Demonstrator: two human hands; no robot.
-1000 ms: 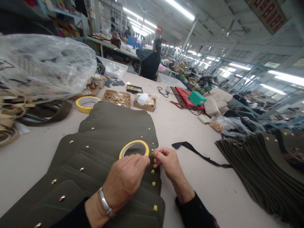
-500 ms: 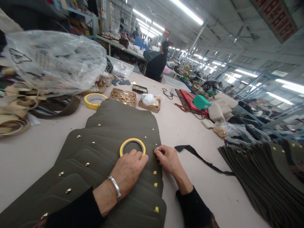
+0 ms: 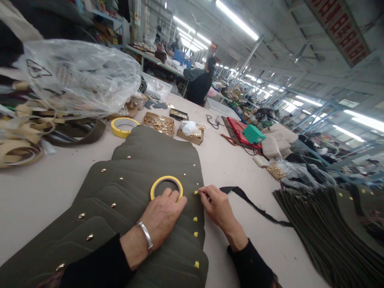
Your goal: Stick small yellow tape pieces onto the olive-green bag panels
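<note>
A fanned stack of olive-green panels point(image 3: 144, 172) with brass studs lies on the table before me. My left hand point(image 3: 163, 218) rests flat on the panels, its fingers spread and touching the near rim of a yellow tape roll point(image 3: 167, 186) that lies flat there. My right hand point(image 3: 217, 206) is closed in a pinch, its fingertips pressing a small yellow tape piece point(image 3: 196, 192) at the right edge of a panel. More yellow tape pieces point(image 3: 195, 234) mark the edges of the nearer panels.
A black strap point(image 3: 255, 206) lies right of my hand. A second stack of olive panels point(image 3: 330, 232) fills the right side. Behind are another yellow tape roll point(image 3: 124, 127), boxes of brass hardware point(image 3: 159, 124), a plastic bag point(image 3: 78, 80) and a person point(image 3: 199, 82) at the far end.
The tape roll, lifted by my left hand a second ago, now lies flat on the panels. My right hand has come down to the panel edge with a yellow tape piece.
</note>
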